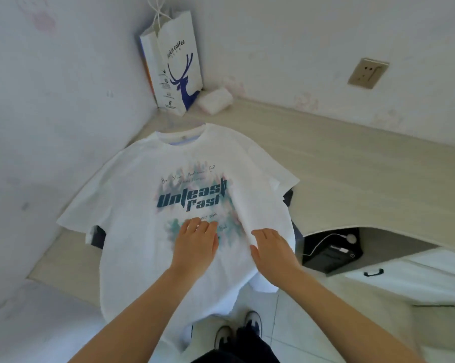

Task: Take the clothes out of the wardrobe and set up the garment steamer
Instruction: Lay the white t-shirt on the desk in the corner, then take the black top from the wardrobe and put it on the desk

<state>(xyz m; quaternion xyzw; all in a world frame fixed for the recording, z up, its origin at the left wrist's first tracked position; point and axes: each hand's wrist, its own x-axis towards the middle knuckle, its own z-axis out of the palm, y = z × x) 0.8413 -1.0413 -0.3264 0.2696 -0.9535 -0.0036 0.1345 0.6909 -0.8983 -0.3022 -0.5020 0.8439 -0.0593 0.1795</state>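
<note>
My left hand (195, 244) lies flat, fingers spread, on the white printed T-shirt (147, 184) laid across the pale surface (352, 166); my right hand (271, 252), fingers loosely open, rests on its right-hand fold.

Views: we had one, a wide-angle camera worn on the head.
Direction: it looked forward and steeply down, over both forearms, into a room corner.
Nearness: we stood close; the white T-shirt (195, 200) on the desk (352, 163) filled the middle.
Edges: the paper bag (172, 66) sat near the top, our shoes (237, 328) at the bottom.
Distortion: walls and desk edge bowed.
</note>
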